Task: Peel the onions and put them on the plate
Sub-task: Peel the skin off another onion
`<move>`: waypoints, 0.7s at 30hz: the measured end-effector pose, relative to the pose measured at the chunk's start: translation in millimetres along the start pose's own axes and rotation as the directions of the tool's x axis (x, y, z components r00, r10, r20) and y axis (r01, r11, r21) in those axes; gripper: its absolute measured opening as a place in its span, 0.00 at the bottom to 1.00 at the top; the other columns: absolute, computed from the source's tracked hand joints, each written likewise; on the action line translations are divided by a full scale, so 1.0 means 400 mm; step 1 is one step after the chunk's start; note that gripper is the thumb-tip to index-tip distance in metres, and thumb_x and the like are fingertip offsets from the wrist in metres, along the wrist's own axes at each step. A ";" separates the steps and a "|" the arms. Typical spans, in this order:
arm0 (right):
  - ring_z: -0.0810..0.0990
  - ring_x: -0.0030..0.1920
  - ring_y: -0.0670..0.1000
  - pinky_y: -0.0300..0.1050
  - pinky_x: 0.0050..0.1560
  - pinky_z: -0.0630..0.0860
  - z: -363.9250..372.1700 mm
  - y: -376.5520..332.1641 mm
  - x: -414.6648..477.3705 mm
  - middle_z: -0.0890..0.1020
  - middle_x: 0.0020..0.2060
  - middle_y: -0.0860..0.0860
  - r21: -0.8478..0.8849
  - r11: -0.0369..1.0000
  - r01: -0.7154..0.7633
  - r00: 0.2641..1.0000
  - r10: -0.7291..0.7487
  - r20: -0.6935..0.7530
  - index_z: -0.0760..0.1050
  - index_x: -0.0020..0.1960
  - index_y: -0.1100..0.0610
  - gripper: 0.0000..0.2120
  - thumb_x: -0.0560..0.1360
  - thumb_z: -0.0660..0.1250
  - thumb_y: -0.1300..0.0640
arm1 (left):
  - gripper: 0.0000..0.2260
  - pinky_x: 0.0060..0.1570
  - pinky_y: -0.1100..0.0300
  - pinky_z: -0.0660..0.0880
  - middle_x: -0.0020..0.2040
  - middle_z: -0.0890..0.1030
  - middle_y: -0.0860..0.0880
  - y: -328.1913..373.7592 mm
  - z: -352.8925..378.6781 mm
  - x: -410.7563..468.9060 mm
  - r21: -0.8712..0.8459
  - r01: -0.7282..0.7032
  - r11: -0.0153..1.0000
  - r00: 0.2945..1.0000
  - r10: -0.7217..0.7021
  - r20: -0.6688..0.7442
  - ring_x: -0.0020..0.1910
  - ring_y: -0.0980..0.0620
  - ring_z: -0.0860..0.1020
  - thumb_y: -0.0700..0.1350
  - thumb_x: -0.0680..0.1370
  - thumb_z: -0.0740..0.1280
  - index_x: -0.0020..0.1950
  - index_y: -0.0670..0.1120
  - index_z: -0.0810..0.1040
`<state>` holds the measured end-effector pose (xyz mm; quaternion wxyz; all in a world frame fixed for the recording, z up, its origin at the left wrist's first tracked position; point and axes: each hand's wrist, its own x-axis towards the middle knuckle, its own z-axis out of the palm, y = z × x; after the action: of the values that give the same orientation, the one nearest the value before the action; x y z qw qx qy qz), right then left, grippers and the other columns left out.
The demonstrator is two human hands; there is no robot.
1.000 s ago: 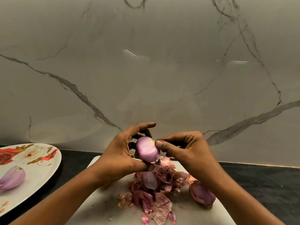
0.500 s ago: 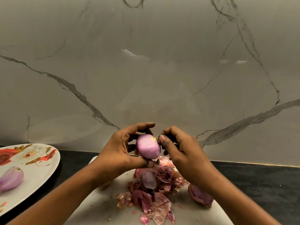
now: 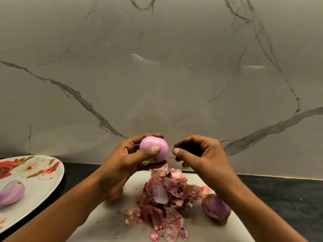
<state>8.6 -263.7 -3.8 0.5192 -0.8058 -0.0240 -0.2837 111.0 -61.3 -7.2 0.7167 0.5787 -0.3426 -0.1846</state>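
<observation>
My left hand (image 3: pixel 125 159) grips a smooth, pink peeled onion (image 3: pixel 154 148) above the white cutting board (image 3: pixel 108 220), thumb across its front. A scrap of dry skin hangs under it. My right hand (image 3: pixel 201 154) is just to the onion's right, apart from it, its fingers curled round a dark thing that looks like a knife handle. An unpeeled red onion (image 3: pixel 216 207) lies on the board under my right wrist. Another peeled onion (image 3: pixel 12 193) lies on the floral plate (image 3: pixel 40 186) at the left.
A heap of onion skins (image 3: pixel 164 201) covers the middle of the board. The board sits on a dark countertop (image 3: pixel 279 198). A grey marble wall (image 3: pixel 157 75) rises close behind.
My left hand turned the onion so its smooth side faces me, thumb now across it. My right hand drew back to the right and no longer touches the onion.
</observation>
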 end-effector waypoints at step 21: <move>0.88 0.45 0.45 0.49 0.47 0.86 0.028 -0.013 -0.028 0.88 0.42 0.44 -0.138 0.981 0.134 0.973 -0.103 0.207 0.87 0.51 0.51 0.07 0.77 0.76 0.49 | 0.33 0.48 0.47 0.85 0.60 0.81 0.31 -0.015 -0.015 0.010 -0.030 0.052 0.998 0.990 -0.056 -0.133 0.49 0.38 0.86 0.49 0.63 0.83 0.62 0.37 0.75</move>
<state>2.4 -248.8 -8.3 0.4340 -0.8642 -0.1024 -0.2332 118.8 -61.3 -12.3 0.7405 0.5891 -0.2756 -0.1693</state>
